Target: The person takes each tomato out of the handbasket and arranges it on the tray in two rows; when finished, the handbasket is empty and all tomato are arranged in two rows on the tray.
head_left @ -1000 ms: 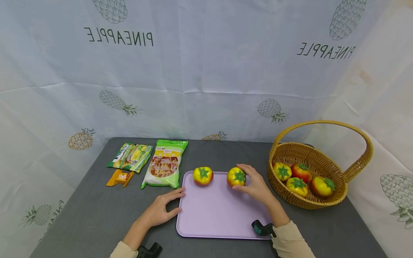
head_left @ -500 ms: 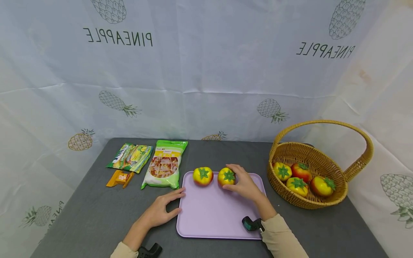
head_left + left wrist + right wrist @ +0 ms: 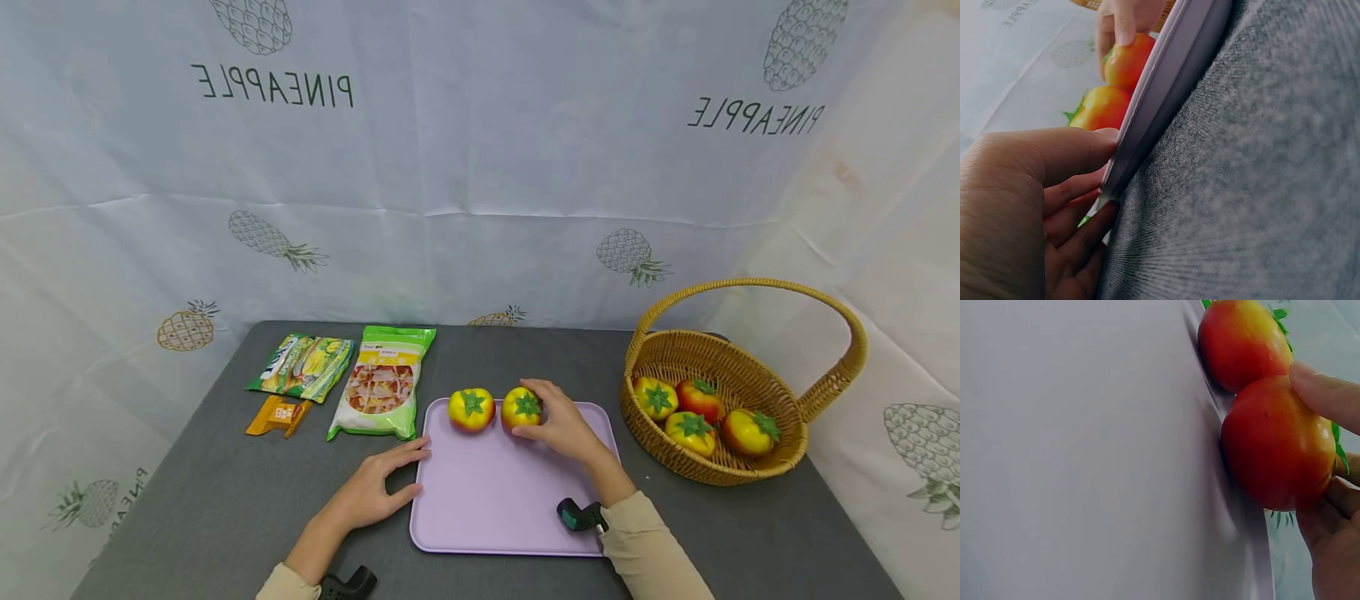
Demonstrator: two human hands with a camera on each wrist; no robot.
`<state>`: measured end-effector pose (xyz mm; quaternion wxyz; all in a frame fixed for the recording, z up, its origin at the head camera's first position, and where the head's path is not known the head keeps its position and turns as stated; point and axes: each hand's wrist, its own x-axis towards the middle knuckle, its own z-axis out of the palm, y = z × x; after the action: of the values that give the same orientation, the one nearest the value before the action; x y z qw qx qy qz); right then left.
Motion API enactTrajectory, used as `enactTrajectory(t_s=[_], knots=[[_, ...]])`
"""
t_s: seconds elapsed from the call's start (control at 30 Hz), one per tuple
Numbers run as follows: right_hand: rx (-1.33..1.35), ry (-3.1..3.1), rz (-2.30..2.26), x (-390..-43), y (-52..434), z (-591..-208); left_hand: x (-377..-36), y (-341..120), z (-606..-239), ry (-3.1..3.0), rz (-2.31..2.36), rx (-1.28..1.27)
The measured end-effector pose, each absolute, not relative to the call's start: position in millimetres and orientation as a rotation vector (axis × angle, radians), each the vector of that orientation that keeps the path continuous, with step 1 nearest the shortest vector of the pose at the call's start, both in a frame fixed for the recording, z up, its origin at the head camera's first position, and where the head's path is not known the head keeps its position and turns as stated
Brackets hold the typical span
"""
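Two tomatoes [image 3: 495, 409] apparently touching on tray [image 3: 487, 508], basket [image 3: 675, 462] right.

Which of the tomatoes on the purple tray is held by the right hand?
The right-hand tomato, gripped by the right hand; the left tomato sits untouched.

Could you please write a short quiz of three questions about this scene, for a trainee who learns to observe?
1. True or false: the right hand grips a tomato that sits on the purple tray.
2. How many tomatoes lie in the wicker basket?
3. What does the left hand touch? A) the snack bag B) the left edge of the tray C) the basket handle

Key
1. True; its fingers curl round the tomato, close beside a second tomato on the tray.
2. Four.
3. B; the left wrist view shows the fingers at the tray rim.
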<state>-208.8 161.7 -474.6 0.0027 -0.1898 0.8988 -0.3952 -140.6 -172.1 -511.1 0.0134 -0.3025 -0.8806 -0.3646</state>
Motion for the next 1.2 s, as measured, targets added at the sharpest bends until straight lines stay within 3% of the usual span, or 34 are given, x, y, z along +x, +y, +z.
enactTrajectory(t_s=[1.2], knots=[[-0.512, 2.795, -1.26, -203, 174, -466, -140, -172, -509, -2.77, -1.14, -0.943]])
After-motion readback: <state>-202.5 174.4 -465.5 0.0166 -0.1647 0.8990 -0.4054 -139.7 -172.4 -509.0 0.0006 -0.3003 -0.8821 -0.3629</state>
